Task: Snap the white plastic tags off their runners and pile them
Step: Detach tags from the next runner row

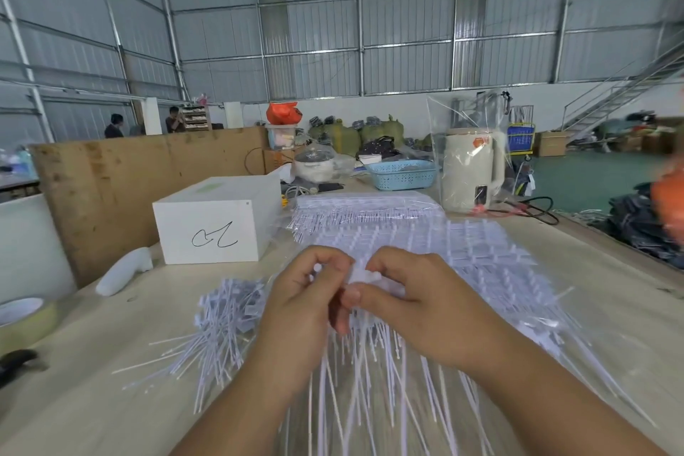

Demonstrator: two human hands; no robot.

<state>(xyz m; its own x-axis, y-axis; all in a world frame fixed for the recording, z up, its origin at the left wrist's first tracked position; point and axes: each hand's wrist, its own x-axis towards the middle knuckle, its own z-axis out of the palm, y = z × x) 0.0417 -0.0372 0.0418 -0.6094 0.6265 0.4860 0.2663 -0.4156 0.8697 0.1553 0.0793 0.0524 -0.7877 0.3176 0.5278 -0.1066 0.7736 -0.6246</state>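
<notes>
A: What was held at that moment?

B: A runner strip [364, 276] of white tags was pinched between both hands above the table [111, 400]. The left hand [301, 302] was curled round one end, the right hand [401, 302] was closed on the other, and the tails were left hanging toward the body.

A: And the tags already freed?

B: A loose pile [222, 318] was seen just left of the left hand. Unbroken sheets [462, 255] were spread beyond and to the right of the hands, and a further stack [366, 209] lay behind them, near a white box [214, 229].

A: What could have been spoiled from there?

B: If the strip were twisted too far from the joint, a tail might be bent or torn rather than snapped clean. Freed tags could also be dropped among the hanging tails and the sheets beneath, and so be mixed back in, since the pile was set close by.
</notes>
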